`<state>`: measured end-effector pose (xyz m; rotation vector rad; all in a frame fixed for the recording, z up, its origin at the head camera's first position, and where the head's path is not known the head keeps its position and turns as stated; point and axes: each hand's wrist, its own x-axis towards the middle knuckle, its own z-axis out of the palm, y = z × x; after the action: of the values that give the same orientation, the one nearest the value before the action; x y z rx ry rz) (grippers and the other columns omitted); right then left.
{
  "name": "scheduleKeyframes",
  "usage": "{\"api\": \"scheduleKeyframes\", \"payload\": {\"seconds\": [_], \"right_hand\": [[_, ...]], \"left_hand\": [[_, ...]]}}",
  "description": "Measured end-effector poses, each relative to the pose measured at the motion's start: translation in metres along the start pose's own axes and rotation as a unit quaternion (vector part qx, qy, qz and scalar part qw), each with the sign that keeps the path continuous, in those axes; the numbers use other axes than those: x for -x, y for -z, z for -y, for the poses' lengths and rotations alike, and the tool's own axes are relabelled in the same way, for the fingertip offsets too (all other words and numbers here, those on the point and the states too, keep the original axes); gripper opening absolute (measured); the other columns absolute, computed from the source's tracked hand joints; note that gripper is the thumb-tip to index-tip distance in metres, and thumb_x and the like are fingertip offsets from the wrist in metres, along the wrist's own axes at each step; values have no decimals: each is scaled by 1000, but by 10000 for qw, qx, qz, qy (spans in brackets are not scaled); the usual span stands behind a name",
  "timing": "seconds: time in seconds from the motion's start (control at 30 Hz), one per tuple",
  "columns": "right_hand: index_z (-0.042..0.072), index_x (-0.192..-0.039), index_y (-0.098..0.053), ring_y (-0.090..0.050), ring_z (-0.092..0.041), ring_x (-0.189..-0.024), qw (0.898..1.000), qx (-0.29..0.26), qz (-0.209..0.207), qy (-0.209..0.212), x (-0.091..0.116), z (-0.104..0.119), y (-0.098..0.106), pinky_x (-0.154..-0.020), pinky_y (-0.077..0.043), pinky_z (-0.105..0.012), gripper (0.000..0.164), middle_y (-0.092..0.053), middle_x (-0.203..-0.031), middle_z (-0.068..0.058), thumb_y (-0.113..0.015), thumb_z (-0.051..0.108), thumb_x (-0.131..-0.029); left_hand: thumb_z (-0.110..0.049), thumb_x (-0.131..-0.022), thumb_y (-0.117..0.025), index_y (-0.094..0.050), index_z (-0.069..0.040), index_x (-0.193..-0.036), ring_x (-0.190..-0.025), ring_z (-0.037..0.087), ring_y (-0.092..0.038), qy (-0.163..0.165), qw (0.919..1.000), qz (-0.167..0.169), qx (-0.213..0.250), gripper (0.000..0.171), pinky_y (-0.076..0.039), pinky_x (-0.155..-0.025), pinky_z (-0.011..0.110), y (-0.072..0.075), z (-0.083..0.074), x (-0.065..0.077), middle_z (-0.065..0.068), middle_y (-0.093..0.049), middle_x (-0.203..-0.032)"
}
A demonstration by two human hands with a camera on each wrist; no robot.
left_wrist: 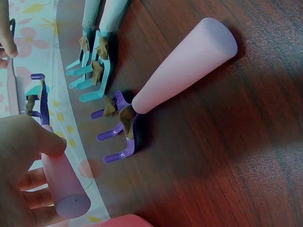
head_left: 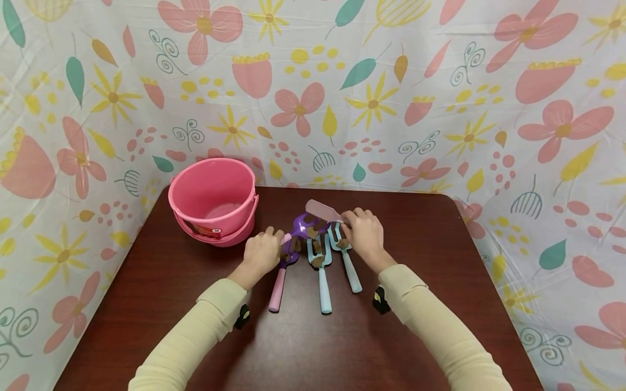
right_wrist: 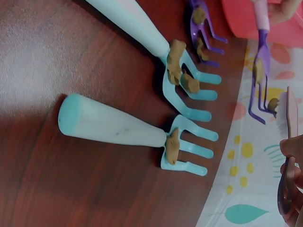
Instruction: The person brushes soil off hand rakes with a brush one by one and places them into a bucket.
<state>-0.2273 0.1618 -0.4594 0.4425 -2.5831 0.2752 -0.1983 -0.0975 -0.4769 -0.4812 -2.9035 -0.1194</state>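
Observation:
My left hand (head_left: pixel 262 251) grips the pink handle of a purple toy hand rake (right_wrist: pixel 263 56), its tines raised above the table. Brown clumps cling to the tines. A pink brush (head_left: pixel 323 210) is held in my right hand (head_left: pixel 364 233); in the right wrist view its bristles (right_wrist: pixel 282 113) face the held rake, right at a brown clump (right_wrist: pixel 273 104). Below the hands lie a second purple rake with a pink handle (head_left: pixel 277 290) and two light-blue rakes, one in the middle (head_left: pixel 325 293) and one to the right (head_left: pixel 352 276), all with brown clumps on their heads.
A pink bucket (head_left: pixel 244 228) with its handle down stands at the back left of the dark wooden table (head_left: pixel 415 239), close to my left hand. Behind and beside the table hangs a flower-printed cloth (head_left: pixel 303 146).

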Motion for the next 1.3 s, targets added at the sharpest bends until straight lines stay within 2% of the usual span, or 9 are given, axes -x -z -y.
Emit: {"api": "scheduleKeyframes", "payload": {"seconds": [0.13, 0.43, 0.77, 1.3], "right_hand": [[12, -96, -69, -56, -28, -75, 9999, 37, 31, -109, -2, -7, 0, -65, -47, -39, 20, -63, -85, -8, -72, 19, -78], [10, -95, -69, -57, -29, -73, 9996, 32, 9, -274, 0, -16, 2, -62, -47, -40, 19, -63, -83, -9, -73, 18, -78], [10, -95, -69, -56, -28, -74, 9992, 43, -1, -399, 1, -23, 4, -63, -47, -39, 20, -63, -84, -9, -73, 18, -77], [12, -97, -69, -56, -24, -72, 9995, -282, 40, 98, 0, 9, -3, -59, -48, -36, 21, -63, -85, -5, -72, 20, -79]], "left_hand": [[-16, -72, -67, -59, -11, -97, -68, 27, -61, 62, 9999, 66, -63, 26, -47, -46, 41, -2, 2, 1, 8, -57, -85], [-16, -69, -69, -59, -10, -95, -66, 26, -60, 66, 9999, -12, -86, 28, -46, -44, 41, -4, 5, 3, 8, -56, -83], [-16, -67, -70, -56, -10, -90, -64, 25, -58, 141, 9998, 145, -91, 28, -45, -44, 39, -3, 7, 3, 7, -54, -81], [-16, -71, -69, -59, -12, -97, -66, 26, -60, 72, 9999, 63, 53, 28, -46, -45, 39, -6, 0, 0, 7, -55, -83]]}}
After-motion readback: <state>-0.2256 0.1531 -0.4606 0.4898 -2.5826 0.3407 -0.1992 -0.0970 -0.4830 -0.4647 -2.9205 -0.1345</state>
